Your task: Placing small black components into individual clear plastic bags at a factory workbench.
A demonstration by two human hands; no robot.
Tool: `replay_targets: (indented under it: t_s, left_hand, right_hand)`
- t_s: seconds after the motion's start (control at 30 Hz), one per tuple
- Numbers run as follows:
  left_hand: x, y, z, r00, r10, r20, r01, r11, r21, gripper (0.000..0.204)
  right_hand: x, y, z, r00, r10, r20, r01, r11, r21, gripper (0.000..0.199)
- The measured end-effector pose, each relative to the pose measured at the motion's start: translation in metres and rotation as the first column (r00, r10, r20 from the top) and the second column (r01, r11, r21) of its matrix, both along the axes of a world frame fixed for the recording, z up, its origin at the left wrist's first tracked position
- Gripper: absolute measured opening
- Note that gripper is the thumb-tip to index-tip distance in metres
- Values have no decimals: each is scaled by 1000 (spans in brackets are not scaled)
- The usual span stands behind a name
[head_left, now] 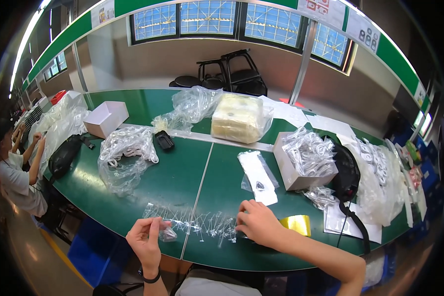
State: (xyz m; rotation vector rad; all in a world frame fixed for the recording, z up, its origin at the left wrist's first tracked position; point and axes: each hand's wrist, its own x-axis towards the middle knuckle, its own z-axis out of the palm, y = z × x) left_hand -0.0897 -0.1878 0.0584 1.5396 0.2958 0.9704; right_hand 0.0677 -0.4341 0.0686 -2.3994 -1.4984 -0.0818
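Note:
My left hand (145, 239) is closed at the front edge of the green table (177, 170), thumb and fingers pinched on a small clear plastic bag (168, 235). To the right of it lies a loose row of thin whitish wire-like pieces with small ends (214, 224), too fine to name surely. At the row's right end is my right hand (259, 222), fingers bent down and drawn together against the tabletop; whatever they pinch is hidden. A shiny yellow roll of tape (297, 225) sits just beside my right wrist.
Beyond the right hand are white cards in a clear sleeve (258, 177) and a box of bagged white cables (306, 158). A bag of white cables (126, 155) lies left, a wrapped yellowish block (238, 118) at the back. Another person (22, 170) works far left.

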Motion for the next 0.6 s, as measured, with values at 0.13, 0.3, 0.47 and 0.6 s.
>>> replay_targets:
  t_s: [0.13,0.3,0.47,0.6]
  left_hand:
    - [0,1,-2,1000,-18,13,18,1000,-11,14]
    - [-4,3,-2,1000,-10,-14,10,1000,-2,14]
    - [-3,2,-1,1000,-28,-4,28,999,-20,14]
    - [-4,4,-4,999,-34,-4,34,999,-36,14]
  right_hand:
    - [6,-6,0,973,-114,-199,142,982,129,16]
    - [-1,-2,14,951,-123,-283,173,972,160,14]
    - [-14,2,4,952,-40,-302,70,994,88,12]
    - [-19,2,-3,991,72,-114,-63,994,88,13]
